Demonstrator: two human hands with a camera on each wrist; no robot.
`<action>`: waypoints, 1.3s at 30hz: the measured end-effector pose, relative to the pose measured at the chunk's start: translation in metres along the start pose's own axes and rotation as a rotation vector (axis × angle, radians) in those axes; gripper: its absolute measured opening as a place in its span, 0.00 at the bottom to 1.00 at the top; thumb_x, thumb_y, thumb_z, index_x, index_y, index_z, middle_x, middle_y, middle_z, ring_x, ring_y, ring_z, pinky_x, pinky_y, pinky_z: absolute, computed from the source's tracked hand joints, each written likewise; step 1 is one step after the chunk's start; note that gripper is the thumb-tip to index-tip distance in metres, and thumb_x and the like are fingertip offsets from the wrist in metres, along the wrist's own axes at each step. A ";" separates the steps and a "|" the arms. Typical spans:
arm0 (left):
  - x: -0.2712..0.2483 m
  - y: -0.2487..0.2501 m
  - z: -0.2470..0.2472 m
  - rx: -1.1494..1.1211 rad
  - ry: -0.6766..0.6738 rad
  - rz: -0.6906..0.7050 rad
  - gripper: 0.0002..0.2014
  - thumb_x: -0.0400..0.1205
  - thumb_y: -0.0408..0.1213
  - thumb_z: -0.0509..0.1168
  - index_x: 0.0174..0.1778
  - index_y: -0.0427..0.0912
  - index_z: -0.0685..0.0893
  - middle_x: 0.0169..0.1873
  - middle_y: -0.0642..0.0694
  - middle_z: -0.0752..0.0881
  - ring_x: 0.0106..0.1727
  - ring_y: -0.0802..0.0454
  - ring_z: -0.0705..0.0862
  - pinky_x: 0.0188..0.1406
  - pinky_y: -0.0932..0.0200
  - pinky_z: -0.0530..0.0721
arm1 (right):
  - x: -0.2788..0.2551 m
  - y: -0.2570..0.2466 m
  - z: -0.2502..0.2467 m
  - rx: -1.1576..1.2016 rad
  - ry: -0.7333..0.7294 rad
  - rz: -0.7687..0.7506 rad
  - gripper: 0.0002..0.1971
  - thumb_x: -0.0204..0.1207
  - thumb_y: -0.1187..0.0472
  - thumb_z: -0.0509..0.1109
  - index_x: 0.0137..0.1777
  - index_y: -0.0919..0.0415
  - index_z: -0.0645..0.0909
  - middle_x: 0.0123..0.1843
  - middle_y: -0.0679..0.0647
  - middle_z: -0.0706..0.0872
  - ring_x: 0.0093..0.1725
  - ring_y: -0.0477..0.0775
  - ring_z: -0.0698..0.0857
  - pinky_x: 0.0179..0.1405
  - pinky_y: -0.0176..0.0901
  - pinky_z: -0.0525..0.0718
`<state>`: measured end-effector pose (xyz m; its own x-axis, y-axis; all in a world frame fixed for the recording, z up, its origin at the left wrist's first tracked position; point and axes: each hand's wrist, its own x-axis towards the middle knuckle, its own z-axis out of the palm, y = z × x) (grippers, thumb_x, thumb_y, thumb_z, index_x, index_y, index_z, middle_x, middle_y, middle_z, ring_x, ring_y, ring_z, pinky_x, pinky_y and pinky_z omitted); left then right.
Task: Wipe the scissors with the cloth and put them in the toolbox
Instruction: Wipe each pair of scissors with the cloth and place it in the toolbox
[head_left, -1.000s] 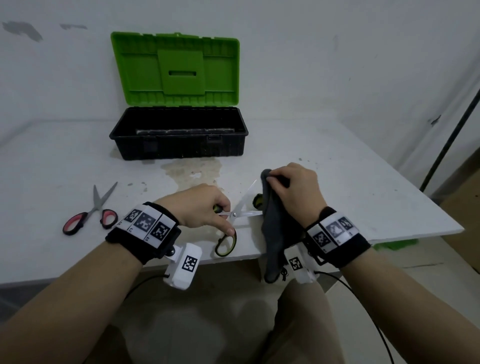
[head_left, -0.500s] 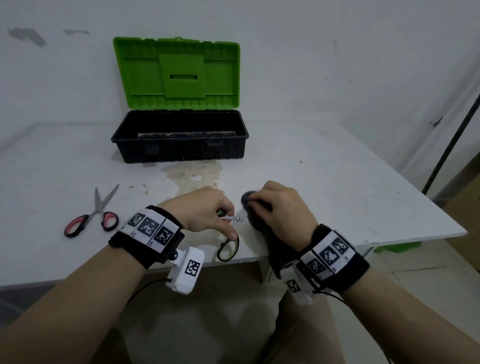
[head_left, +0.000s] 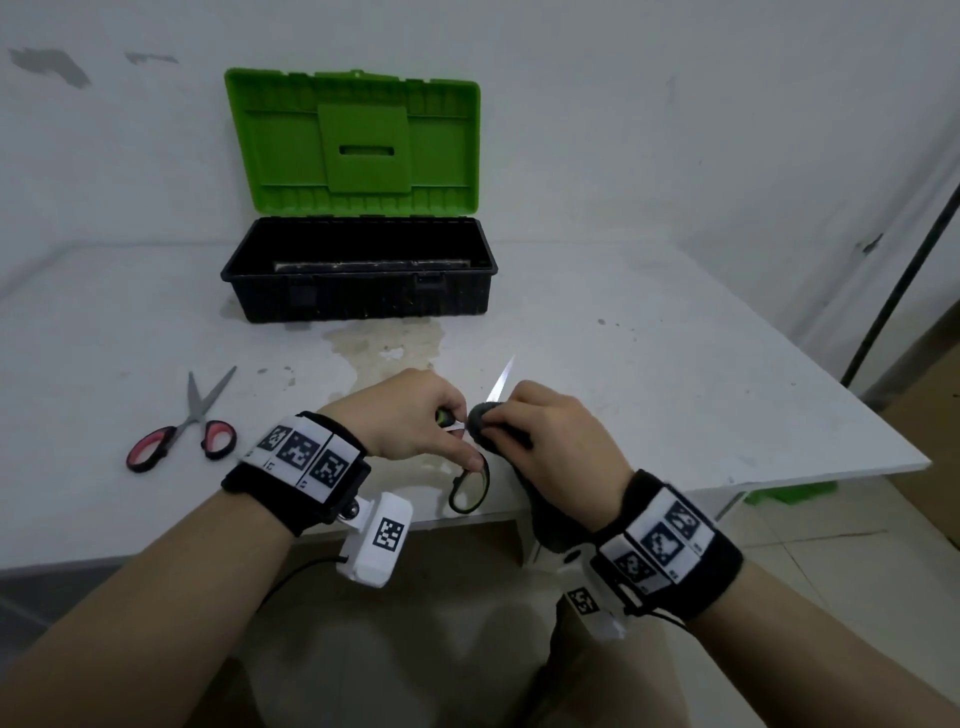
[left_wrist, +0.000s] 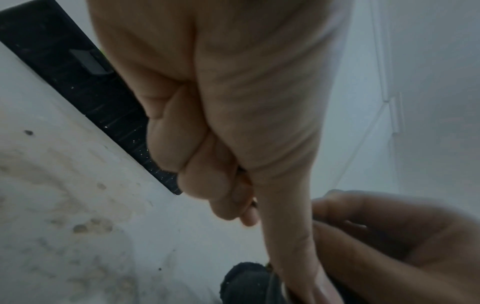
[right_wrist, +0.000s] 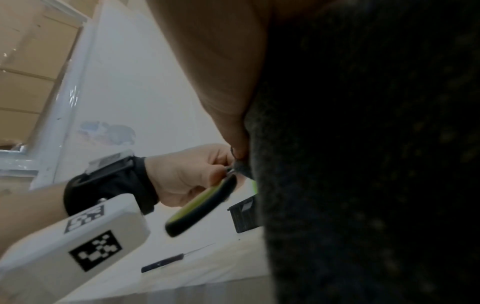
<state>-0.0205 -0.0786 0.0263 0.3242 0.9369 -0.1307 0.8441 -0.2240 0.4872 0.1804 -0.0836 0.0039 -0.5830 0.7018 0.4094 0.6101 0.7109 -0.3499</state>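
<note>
My left hand grips the green-and-black handles of a pair of scissors near the table's front edge; one handle loop hangs below my thumb. My right hand holds a dark grey cloth bunched around the blades close to the pivot, and a bare blade tip sticks out beyond it. The cloth's tail hangs down past my right wrist. The same handle shows in the right wrist view, held by the left hand. The black toolbox stands open at the back with its green lid upright.
A second pair of scissors with red-and-black handles lies on the white table to the left. A brownish stain marks the table in front of the toolbox. A dark pole leans at the right, past the table's edge.
The right hand slid the cloth down the blades towards the pivot and now starts outward, with one blade tip bare again. The left hand keeps its hold on the handles.
</note>
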 end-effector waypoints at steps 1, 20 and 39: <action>-0.001 0.001 0.001 0.013 0.009 0.002 0.20 0.67 0.60 0.80 0.39 0.51 0.82 0.36 0.52 0.82 0.37 0.55 0.78 0.34 0.59 0.73 | 0.002 0.002 0.003 0.003 -0.007 0.007 0.07 0.79 0.54 0.69 0.53 0.50 0.87 0.45 0.49 0.82 0.41 0.53 0.83 0.37 0.56 0.84; -0.006 -0.010 0.000 -0.504 0.016 -0.105 0.08 0.88 0.29 0.56 0.57 0.43 0.77 0.40 0.43 0.85 0.33 0.53 0.78 0.34 0.59 0.77 | -0.006 0.004 -0.038 0.061 0.347 0.315 0.07 0.74 0.59 0.73 0.50 0.55 0.89 0.45 0.46 0.88 0.44 0.44 0.84 0.47 0.27 0.77; 0.018 0.000 0.018 -0.720 0.393 -0.147 0.15 0.90 0.44 0.58 0.43 0.40 0.82 0.30 0.53 0.80 0.25 0.67 0.79 0.26 0.67 0.72 | 0.017 -0.007 -0.001 0.004 0.191 0.102 0.07 0.78 0.58 0.71 0.50 0.57 0.89 0.42 0.52 0.84 0.39 0.55 0.83 0.37 0.54 0.84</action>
<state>-0.0072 -0.0670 0.0079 -0.0530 0.9985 0.0099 0.3431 0.0089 0.9393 0.1667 -0.0765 0.0141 -0.4060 0.7490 0.5236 0.6581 0.6371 -0.4012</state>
